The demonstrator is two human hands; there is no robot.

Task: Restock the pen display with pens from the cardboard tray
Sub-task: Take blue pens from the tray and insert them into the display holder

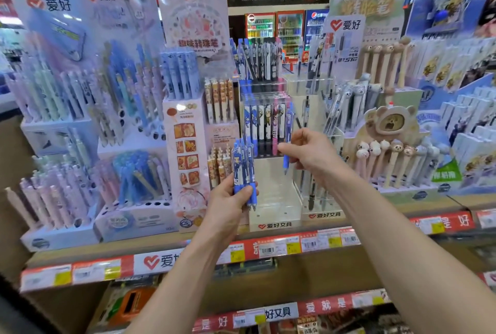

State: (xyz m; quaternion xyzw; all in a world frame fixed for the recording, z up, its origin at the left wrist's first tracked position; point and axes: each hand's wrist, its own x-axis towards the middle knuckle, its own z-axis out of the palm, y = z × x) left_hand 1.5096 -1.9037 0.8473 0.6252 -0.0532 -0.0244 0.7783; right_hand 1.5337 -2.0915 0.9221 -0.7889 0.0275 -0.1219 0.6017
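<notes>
The left hand (pixel 230 199) was closed around a bunch of blue pens (pixel 243 170), held upright with their grips down in the fist and their printed barrels standing above the fingers. It sat just in front of the lower tier of the pen display (pixel 271 215), a white stepped stand with a red heart logo on its front lip. The right hand (pixel 308 154) was raised a little higher and to the right, thumb and fingers pinched on a single blue pen (pixel 287 140), which hung tip down with its upper end just beside the row of character-printed pens (pixel 264 124) standing in the display's middle tier. The lower tier beneath that pen was bare white. A further row of dark and blue pens (pixel 257 60) filled the top tier.

The display stood on a wooden shelf (pixel 80 253) edged with a red strip of price labels (pixel 295 246). To its left were pastel pen stands (pixel 67 146) in lilac, mint and blue, and a tall pink box (pixel 188 156) printed with food pictures. To its right were a clear stand (pixel 319 199) holding a few dark pens and a display of bear-headed pens (pixel 389 151). A second labelled shelf ran below. Behind the shelving, across the shop, stood lit drinks fridges (pixel 281 30) under a dark signboard. The cardboard tray could not be made out
</notes>
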